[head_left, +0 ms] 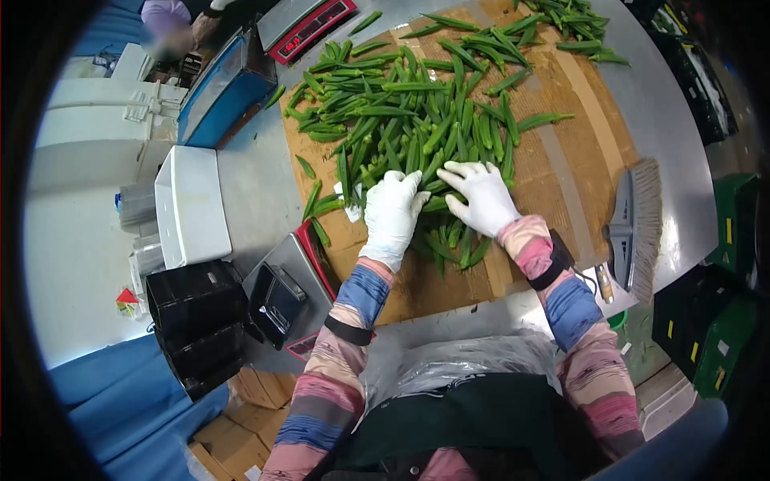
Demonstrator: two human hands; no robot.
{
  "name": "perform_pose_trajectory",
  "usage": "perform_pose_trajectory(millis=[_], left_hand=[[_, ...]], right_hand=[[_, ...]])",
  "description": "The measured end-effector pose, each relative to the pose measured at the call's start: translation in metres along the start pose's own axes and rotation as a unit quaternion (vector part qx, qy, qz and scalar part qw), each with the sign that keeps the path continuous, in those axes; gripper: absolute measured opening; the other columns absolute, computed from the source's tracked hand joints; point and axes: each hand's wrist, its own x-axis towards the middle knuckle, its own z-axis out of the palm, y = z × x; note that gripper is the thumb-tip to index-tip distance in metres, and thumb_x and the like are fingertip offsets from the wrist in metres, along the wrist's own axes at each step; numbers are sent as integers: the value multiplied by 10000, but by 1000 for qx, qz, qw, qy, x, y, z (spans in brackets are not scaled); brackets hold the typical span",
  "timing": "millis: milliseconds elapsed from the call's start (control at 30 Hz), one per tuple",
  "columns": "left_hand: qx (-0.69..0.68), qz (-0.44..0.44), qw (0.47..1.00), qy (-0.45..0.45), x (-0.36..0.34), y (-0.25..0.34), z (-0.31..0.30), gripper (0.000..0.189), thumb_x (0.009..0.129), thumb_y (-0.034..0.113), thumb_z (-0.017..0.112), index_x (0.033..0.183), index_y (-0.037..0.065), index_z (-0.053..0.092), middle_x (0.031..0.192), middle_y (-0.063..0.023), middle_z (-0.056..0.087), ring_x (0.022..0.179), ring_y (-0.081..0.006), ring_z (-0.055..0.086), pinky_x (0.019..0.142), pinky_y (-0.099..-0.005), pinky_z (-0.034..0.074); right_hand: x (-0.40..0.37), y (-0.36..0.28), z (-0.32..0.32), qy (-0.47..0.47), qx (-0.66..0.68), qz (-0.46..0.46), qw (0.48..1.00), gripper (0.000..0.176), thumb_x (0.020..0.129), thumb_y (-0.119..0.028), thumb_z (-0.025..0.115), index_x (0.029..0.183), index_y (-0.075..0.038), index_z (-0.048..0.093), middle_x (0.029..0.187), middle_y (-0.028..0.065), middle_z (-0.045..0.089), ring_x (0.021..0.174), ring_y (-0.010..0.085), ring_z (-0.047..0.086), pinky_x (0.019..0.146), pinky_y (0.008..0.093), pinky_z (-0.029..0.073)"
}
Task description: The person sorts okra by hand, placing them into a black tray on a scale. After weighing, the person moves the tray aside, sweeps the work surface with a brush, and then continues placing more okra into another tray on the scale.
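A big heap of green okra pods (401, 108) lies spread over a flat sheet of cardboard (589, 160). At the near edge of the heap is my left hand (393, 215), in a white glove, its fingers curled together over the pods; whatever they hold is hidden. Just to its right, my gloved right hand (484, 200) rests on the okra with thumb and fingers apart. A few pods lie below and between the two hands. Small scraps of white paper show beside my left hand.
A brush (638, 228) with a grey head lies at the right table edge. Scales with red trim stand at the left (317, 256) and the back (313, 32). A white bin (192, 204) and black trays (196, 305) are on the left; green crates (734, 224) are at right. Another person is at the back left.
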Motion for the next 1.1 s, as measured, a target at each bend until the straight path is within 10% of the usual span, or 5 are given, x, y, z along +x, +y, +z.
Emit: perform_pose_trajectory(millis=[200, 600, 800, 933, 1100], left_hand=[[112, 46, 992, 18, -79, -5, 25, 362, 789, 219, 798, 1141, 187, 720, 987, -81, 642, 983, -276, 639, 1120, -611, 318], [58, 72, 994, 59, -141, 11, 29, 297, 761, 198, 817, 1036, 200, 705, 1121, -83, 649, 1132, -324, 594, 1145, -632, 268], [-3, 49, 986, 159, -181, -4, -10, 226, 832, 210, 766, 1025, 156, 662, 1057, -46, 677, 1105, -272, 615, 1170, -595, 261], [-243, -160, 950, 111, -232, -33, -23, 156, 983, 206, 672, 1037, 73, 610, 854, -19, 670, 775, -139, 646, 802, -351, 542], [-519, -306, 796, 64, -293, -51, -26, 226, 1016, 171, 640, 1167, 15, 576, 833, -35, 664, 704, -102, 623, 649, -244, 493]], right_hand=[[-101, -34, 21, -45, -41, -40, 997, 662, 836, -301, 699, 1440, -102, 515, 1483, 78, 501, 1394, 268, 427, 1229, 561, 189], [-202, -66, 47, -27, -20, 15, 999, 678, 838, -222, 715, 1474, -137, 496, 1474, 112, 514, 1407, 297, 420, 1182, 488, 299], [-160, -70, 18, 161, 17, 13, 987, 350, 840, -70, 680, 1189, -88, 690, 1176, 78, 699, 1049, 278, 638, 908, 408, 494], [-104, -62, 31, 102, -76, -45, 991, 485, 791, -27, 633, 1266, -123, 658, 1313, 81, 633, 1160, 281, 590, 975, 414, 462], [-63, -54, 65, -37, -209, -19, 977, 469, 753, -203, 780, 1210, -148, 685, 1241, 51, 638, 1239, 299, 507, 1049, 429, 408]])
